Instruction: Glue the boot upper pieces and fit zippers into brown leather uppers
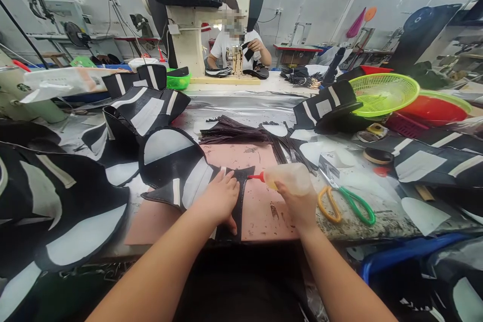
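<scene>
My left hand (222, 196) lies flat with fingers stretched out, pressing on a black shoe upper piece (192, 161) with white and grey patches. That piece rests on a pinkish board (264, 211) at the bench's front. In my right hand (302, 206) is a translucent glue bottle (289, 177) with yellowish liquid inside, held on its side. Its red nozzle points left and meets the black edge of the piece, just right of my left fingers. Scissors (339, 193) with one orange and one green handle lie right of my right hand.
More black pieces (56, 191) are heaped at the left, others (433, 156) at the right. Dark strips (234, 131) lie behind the board. A yellow-green basket (385, 93) stands at the back right. Across the bench, a person (241, 50) sits behind a sewing machine (184, 30).
</scene>
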Tool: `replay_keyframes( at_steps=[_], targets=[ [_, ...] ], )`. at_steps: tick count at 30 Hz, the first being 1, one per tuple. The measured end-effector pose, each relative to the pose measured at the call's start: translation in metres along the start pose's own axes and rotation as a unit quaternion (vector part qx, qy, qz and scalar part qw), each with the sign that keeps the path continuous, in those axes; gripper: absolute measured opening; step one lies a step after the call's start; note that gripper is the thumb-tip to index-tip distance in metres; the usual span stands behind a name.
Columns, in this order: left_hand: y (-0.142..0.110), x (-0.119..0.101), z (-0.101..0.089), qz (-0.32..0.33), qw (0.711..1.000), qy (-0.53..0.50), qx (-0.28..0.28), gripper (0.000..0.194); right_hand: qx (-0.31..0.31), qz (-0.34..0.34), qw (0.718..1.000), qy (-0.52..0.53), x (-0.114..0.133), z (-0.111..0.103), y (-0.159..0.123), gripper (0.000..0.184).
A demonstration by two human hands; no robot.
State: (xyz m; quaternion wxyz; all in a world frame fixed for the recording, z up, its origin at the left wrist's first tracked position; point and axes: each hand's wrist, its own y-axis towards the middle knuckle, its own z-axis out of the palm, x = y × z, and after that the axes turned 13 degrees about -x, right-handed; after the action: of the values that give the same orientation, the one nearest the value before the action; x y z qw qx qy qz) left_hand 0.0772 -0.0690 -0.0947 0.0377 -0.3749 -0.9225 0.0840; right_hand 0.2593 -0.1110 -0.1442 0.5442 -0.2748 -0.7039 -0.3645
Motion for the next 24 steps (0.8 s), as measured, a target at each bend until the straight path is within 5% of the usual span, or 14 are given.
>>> replay_keyframes(
  at_steps=[16, 24],
  targets=[
    [-0.002, 0.004, 0.008, 0.017, 1.000, -0.008, -0.013, 0.104, 0.096, -0.013, 0.995, -0.005, 0.005, -0.018, -0.004, 0.040],
    [0.001, 0.005, -0.002, 0.020, 0.998, 0.025, 0.050, 0.107, 0.149, -0.009, 0.989, -0.005, 0.005, -0.042, -0.022, 0.037]
  ],
)
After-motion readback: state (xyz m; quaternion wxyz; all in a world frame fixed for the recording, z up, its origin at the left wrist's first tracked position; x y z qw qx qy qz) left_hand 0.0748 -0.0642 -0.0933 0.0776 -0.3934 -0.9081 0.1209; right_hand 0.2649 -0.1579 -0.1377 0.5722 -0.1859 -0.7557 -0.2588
